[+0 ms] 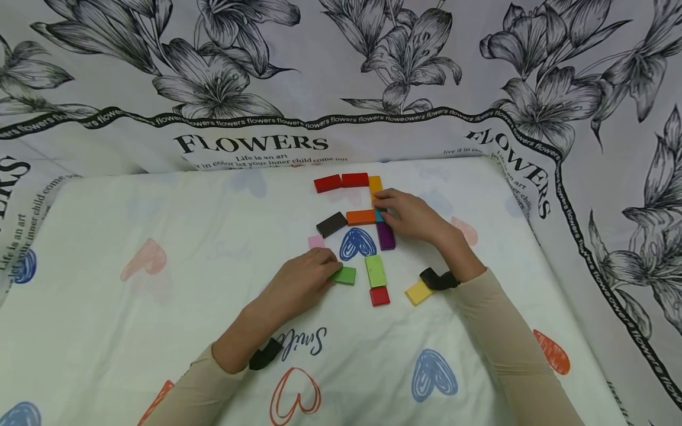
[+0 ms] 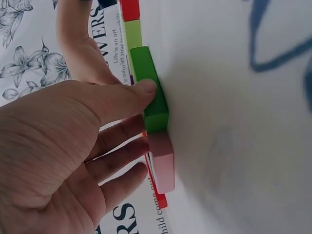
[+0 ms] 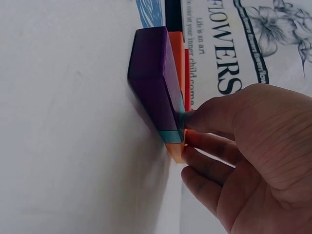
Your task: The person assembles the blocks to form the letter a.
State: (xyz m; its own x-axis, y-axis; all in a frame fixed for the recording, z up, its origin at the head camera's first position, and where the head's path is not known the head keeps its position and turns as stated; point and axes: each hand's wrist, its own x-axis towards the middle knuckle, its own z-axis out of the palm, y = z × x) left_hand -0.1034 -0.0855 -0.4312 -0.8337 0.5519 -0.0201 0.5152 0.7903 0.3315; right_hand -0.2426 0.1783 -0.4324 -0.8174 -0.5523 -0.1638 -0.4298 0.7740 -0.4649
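Observation:
My left hand [image 1: 301, 283] pinches a green block [image 1: 345, 276] between thumb and fingers at the cloth. Just beyond it lies a pink block [image 1: 316, 241], partly behind the fingers. My right hand [image 1: 412, 218] holds a small blue block [image 3: 169, 136] by its sides, mostly covered in the head view. That block sits between a yellow-orange block [image 1: 375, 184] and a purple block [image 1: 386, 235]. An orange block [image 1: 361, 218] reaches left from the blue one, with a black block [image 1: 331, 225] at its far end.
Two red blocks [image 1: 354, 180] extend left from the yellow-orange one. A light green block [image 1: 375, 271] meets a short red block [image 1: 380, 296] nearer me. A yellow block [image 1: 418, 293] lies by the right wrist's black strap [image 1: 439, 279]. White printed cloth [image 1: 202, 331] covers the surface.

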